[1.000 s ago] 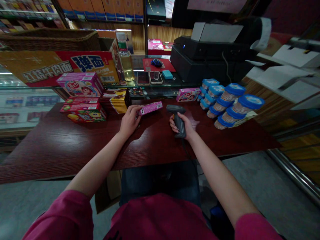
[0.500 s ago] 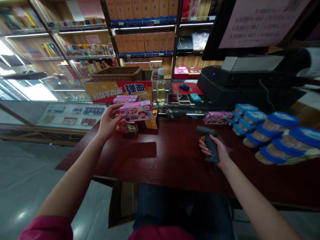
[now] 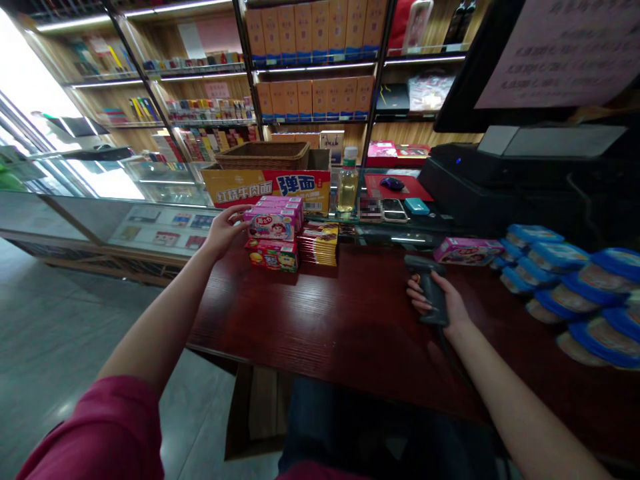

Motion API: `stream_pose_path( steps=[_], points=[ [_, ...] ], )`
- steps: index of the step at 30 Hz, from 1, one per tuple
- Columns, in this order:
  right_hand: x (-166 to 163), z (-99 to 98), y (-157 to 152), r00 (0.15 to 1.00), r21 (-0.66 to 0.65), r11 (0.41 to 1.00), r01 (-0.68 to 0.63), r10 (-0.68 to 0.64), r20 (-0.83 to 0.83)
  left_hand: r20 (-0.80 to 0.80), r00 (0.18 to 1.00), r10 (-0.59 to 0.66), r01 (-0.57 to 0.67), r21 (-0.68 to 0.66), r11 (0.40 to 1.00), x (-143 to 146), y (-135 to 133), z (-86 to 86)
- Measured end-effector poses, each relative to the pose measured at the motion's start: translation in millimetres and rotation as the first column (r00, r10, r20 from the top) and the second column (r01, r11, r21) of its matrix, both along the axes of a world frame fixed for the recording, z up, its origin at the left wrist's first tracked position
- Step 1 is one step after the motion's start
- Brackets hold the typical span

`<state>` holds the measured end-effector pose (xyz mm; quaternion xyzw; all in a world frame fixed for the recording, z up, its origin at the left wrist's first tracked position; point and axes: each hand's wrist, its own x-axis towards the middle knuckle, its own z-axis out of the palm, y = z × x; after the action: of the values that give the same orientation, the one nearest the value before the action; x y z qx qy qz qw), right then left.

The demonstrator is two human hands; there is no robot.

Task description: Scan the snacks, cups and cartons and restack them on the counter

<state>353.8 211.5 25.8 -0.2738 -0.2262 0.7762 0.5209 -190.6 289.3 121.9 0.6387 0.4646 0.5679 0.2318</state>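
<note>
My left hand (image 3: 227,233) is closed on the left end of a pink snack box (image 3: 273,225). That box rests on top of a red and green box (image 3: 273,256), in front of more pink boxes. Beside the stack is a pile of flat yellow and brown packets (image 3: 319,244). Over the right half of the counter, my right hand (image 3: 440,300) grips a dark barcode scanner (image 3: 431,290) by its handle, its cable trailing down.
Another pink box (image 3: 467,252) lies at right, near stacked blue-lidded tubs (image 3: 575,293). Behind are a noodle carton (image 3: 265,189) with a wicker basket (image 3: 263,155), a bottle (image 3: 347,183), phones (image 3: 395,211) and a mouse (image 3: 393,183). A monitor (image 3: 460,87) overhangs the right side.
My left hand has lowered the pink box from the air onto the stack at the left. The scanner stays in my right hand, and the view has shifted left.
</note>
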Motion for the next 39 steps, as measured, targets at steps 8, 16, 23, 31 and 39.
stream_pose_path(
  steps=[8,16,23,31,39],
  points=[
    [0.7,-0.9,0.4,1.0,0.007,1.0,0.019,-0.019,0.019,-0.271,0.95,0.152,-0.113,0.154,0.982,-1.5,10.5,-6.7],
    [-8.0,0.3,12.5,1.0,0.019,1.0,0.021,-0.021,-0.009,-0.226,0.956,0.186,-0.152,0.16,0.975,11.3,8.2,-7.1],
    [-59.5,-3.0,46.6,0.994,0.048,0.998,-0.039,0.043,-0.097,-0.239,0.944,0.226,-0.188,0.171,0.967,11.4,8.1,-8.3],
    [-90.4,-9.3,64.1,0.993,0.057,0.996,-0.068,0.073,-0.097,-0.23,0.947,0.224,-0.185,0.179,0.966,13.5,6.3,-8.0],
    [-87.0,-14.6,64.0,0.994,0.081,0.994,-0.068,0.075,-0.08,-0.275,0.916,0.293,-0.243,0.202,0.949,15.8,3.1,-5.8]
  ],
)
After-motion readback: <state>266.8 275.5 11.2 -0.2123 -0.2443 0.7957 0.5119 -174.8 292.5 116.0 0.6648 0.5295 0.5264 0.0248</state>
